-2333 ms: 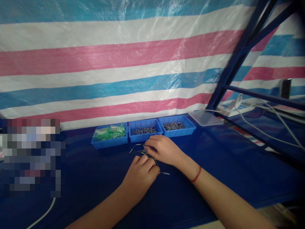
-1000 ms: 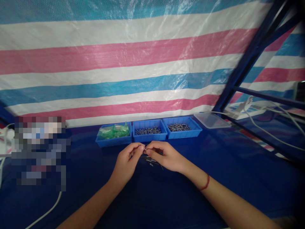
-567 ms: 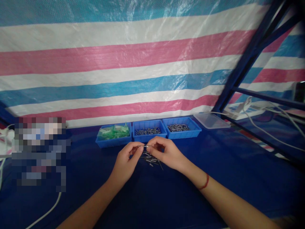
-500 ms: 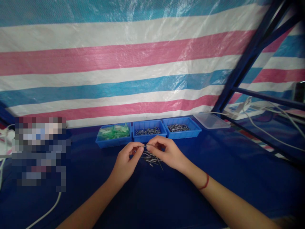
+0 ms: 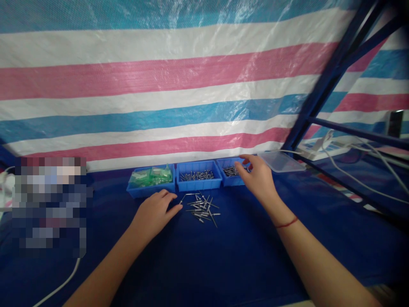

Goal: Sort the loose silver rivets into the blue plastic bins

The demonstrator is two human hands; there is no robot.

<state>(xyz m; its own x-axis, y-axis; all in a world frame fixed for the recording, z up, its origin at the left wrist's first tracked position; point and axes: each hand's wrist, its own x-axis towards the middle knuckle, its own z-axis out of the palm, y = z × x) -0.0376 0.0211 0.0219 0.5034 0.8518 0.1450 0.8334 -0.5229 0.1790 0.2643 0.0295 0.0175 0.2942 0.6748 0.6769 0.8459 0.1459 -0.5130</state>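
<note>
A loose pile of blind rivets lies on the dark blue tabletop. At its left edge rests my left hand, thumb and fingers apart, with one rivet lying close to the thumb tip. My right hand is over the right blue bin, which holds more rivets. Its thumb and forefinger are spread, and nothing shows between them. The middle blue bin also contains rivets. In the left blue bin are green and clear plastic packets.
A clear plastic lid lies right of the bins. Blue metal framing rises at the right, with white cables beyond it. Striped sheeting hangs behind the table. A blurred-out patch covers the left side.
Both hands were together above the pile, pinching a thin rivet. They have parted: the right went up and right to the right bin, the left slightly left. The pile is now uncovered.
</note>
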